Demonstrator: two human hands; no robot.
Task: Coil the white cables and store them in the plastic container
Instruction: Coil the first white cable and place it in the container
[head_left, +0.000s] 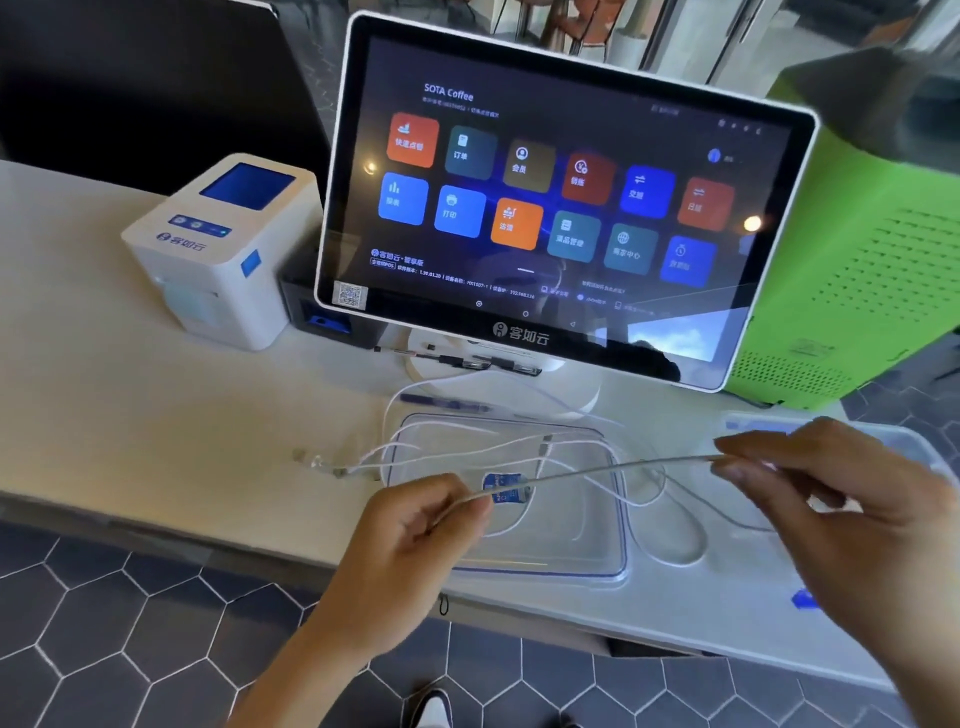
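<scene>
A white cable (613, 470) is stretched taut in the air between my two hands, above the counter. My left hand (415, 525) pinches one end near a blue label (503, 487) on the cable. My right hand (831, 499) pinches the cable further along with thumb and fingers. More white cable (467, 441) lies in loose loops over a clear plastic lid with a blue rim (621, 519), and its connectors (317, 462) rest on the counter to the left. A clear plastic container (904, 441) stands behind my right hand, partly hidden by it.
A point-of-sale touchscreen (561, 202) stands right behind the cables on a white base. A white label printer (223, 249) sits to the left, a green box (857, 270) to the right. Pens (457, 359) lie on the base. The counter edge (260, 535) runs in front.
</scene>
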